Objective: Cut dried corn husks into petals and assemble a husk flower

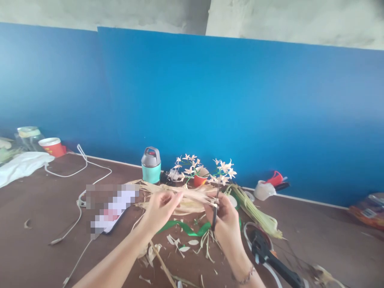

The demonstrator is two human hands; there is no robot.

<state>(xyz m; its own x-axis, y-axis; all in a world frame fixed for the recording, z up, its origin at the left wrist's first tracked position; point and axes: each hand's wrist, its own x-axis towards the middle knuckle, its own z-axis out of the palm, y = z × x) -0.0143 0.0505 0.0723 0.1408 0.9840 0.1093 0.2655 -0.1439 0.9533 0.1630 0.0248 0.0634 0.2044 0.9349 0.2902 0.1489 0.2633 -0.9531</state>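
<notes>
My left hand (160, 208) is closed in a pinch on a strip of dried corn husk (192, 197) that stretches across to my right hand. My right hand (226, 220) grips a pair of dark scissors (215, 208), held upright with the blades at the husk strip. A pile of dried husks (180, 200) lies just behind both hands. Small white husk flowers on stems (223, 168) stand behind the hands. A green ribbon (186, 228) and cut husk scraps (180, 244) lie on the brown table (45, 248) beneath them.
A teal bottle with a grey lid (151, 165), a red cup (52, 147), a jar (28, 136), white cables (79, 188), a phone (111, 208), a black glue gun (270, 256), green husk stalks (255, 210) and a blue wall panel (240, 112) surround the work spot.
</notes>
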